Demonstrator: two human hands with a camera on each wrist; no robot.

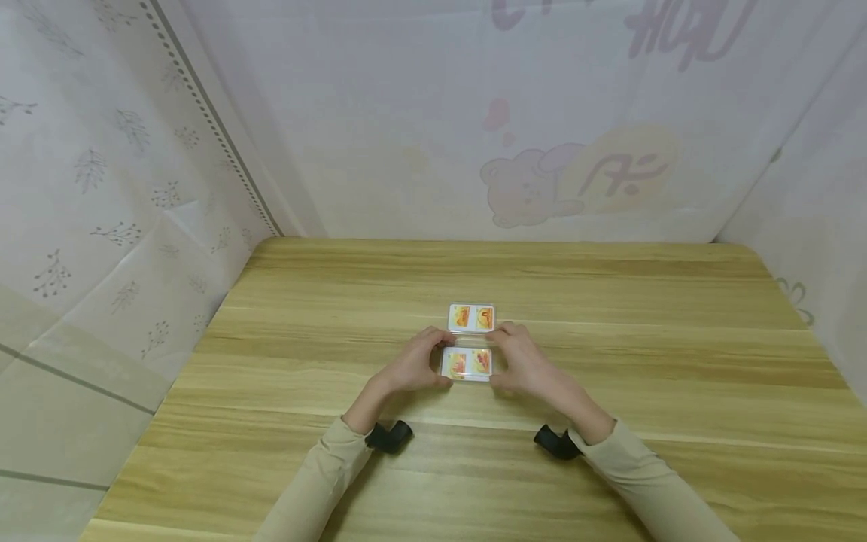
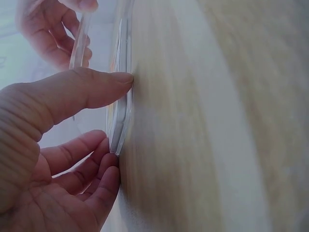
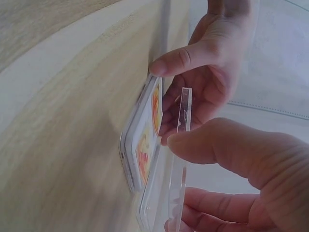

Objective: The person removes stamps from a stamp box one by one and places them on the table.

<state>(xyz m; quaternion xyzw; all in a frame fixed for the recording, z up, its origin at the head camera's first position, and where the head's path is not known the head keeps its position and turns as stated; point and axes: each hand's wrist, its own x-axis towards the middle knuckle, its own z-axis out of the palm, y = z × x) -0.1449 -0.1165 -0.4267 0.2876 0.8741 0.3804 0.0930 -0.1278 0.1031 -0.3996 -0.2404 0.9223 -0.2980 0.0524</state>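
Nearest, two beige sleeves [image 1: 323,474] reach over the yellow-brown wood-grain desk [image 1: 447,489], with a stubby black fitting [image 1: 389,437] near the left cuff and another near the right. If either arm dropped, its fitting could knock the wood and jog the fingers.

Beyond them, the left hand [image 1: 409,365] pinches one end of a flat, rectangular clear-plastic case with two orange-and-yellow pictures on white [image 3: 146,128], thumb on the near edge, fingers round the far one. The case lies low over the desk, its long side crosswise; whether its whole underside touches the wood I cannot tell. A loose left grip would let it skid or twist.

The right hand [image 1: 527,366] has its grip closed on a thin rectangular panel of transparent plastic [image 3: 178,174], thumb against one long edge and fingertips on the other. The panel is apart from the pictured case, just above it. Brought down askew, it could catch a corner; squeezed too hard, such slick plastic could spring out or crack, and fingertips may smear it.

Just beyond, a second clear case with orange pictures on white [image 1: 472,318] lies flat, so near the fingertips that a careless sweep could push it away.
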